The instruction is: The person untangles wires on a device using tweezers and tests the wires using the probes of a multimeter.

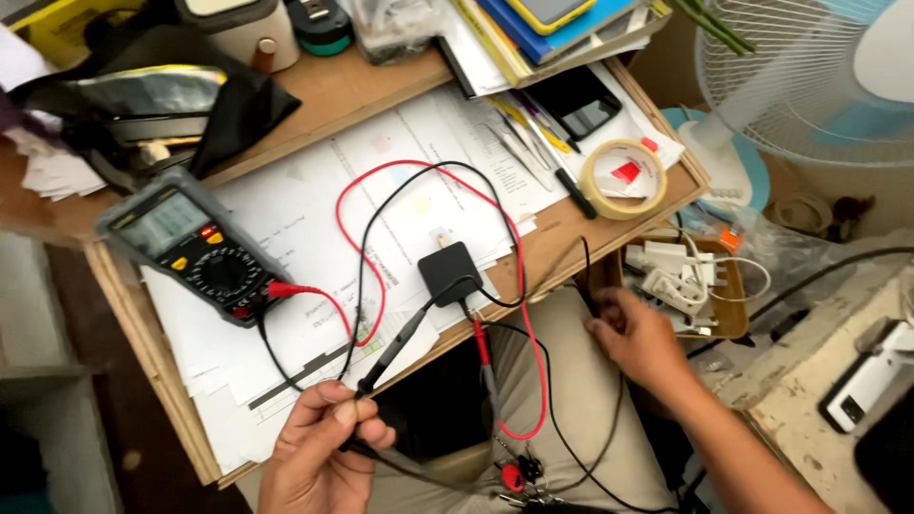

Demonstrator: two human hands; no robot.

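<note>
Fingers, left hand [319, 447]: pinched on black probe [395, 347].
Fingers, right hand [633, 338]: curled on black cable [587, 286].
Progress: multimeter [195, 247] leads plugged; adapter [449, 271] untouched by probes.

Grey/black multimeter [195, 246] w/ yellow btns, red + black leads [428, 205], black adapter [449, 271], yellowish tape roll [623, 179], white papers [295, 219].

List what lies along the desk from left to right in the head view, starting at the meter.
Grey-cased digital multimeter with a black dial → small black square adapter box → black smartphone lying flat → roll of yellowish tape → white pedestal fan.
</note>
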